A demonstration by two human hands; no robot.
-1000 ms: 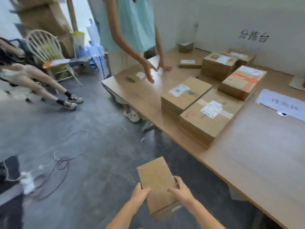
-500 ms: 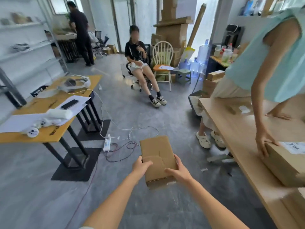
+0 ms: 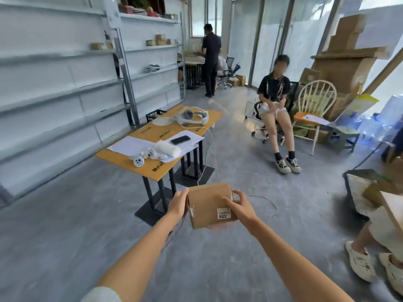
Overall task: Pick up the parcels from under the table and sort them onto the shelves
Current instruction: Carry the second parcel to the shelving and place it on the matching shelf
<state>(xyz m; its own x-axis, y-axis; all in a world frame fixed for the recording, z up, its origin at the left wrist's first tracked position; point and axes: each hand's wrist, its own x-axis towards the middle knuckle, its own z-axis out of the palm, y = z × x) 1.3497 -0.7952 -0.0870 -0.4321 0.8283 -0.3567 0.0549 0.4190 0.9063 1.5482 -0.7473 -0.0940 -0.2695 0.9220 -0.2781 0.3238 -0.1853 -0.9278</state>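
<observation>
I hold a small brown cardboard parcel (image 3: 208,204) in front of me at waist height, over the grey floor. A white label reading 2259 faces me on its near right corner. My left hand (image 3: 178,203) grips its left side and my right hand (image 3: 237,204) grips its right top edge. White metal shelves (image 3: 65,92) run along the left wall, mostly bare, with a few small items on the far upper levels.
A low orange-topped table (image 3: 157,168) with papers, a phone, controllers and a headset stands ahead on the left, with a cable trailing on the floor. A seated person (image 3: 275,105) and a white chair (image 3: 314,105) are ahead right. Another person's feet (image 3: 375,267) and a black crate (image 3: 357,188) are at right.
My view has swung left from the sorting table to the shelves. The parcel has been turned in my hands, so that its label now faces me.
</observation>
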